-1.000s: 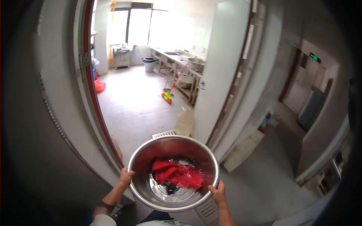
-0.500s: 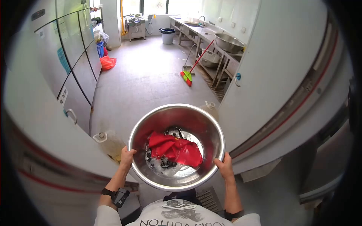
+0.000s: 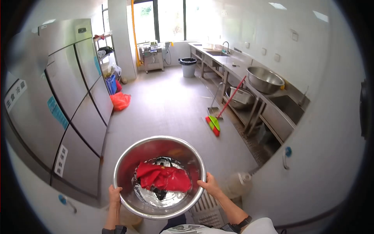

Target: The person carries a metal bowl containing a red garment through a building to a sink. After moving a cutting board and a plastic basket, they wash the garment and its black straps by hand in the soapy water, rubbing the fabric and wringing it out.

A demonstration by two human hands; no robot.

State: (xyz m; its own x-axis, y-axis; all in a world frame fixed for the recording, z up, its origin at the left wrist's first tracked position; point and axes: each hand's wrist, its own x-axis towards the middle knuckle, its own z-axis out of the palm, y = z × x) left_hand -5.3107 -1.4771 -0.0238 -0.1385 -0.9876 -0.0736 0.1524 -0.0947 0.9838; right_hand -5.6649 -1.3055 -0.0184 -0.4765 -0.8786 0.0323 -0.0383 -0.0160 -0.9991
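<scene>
A large round stainless steel basin (image 3: 125,165) is held in front of my body, between both hands. My left hand (image 3: 115,195) grips its left rim, thumb over the edge. Opposite it, my right hand (image 3: 210,185) is closed on the right rim. A bunched red cloth (image 3: 163,178) lies wet in the bottom of the basin. Something dark (image 3: 159,194) shows from under the cloth, with shiny water around it; I cannot make out what the dark thing is.
Steel cabinets (image 3: 66,93) line the left side. On the right runs a steel counter with a sink (image 3: 286,107) and another large bowl (image 3: 265,80). A broom (image 3: 213,124) and dustpan stand before it. A bin (image 3: 188,69) is farther back; a plastic jug (image 3: 237,185) stands by the right door.
I have moved forward through the doorway, and the room's fixtures appear nearer. The basin sits lower and farther left in view, both hands still on its rim.
</scene>
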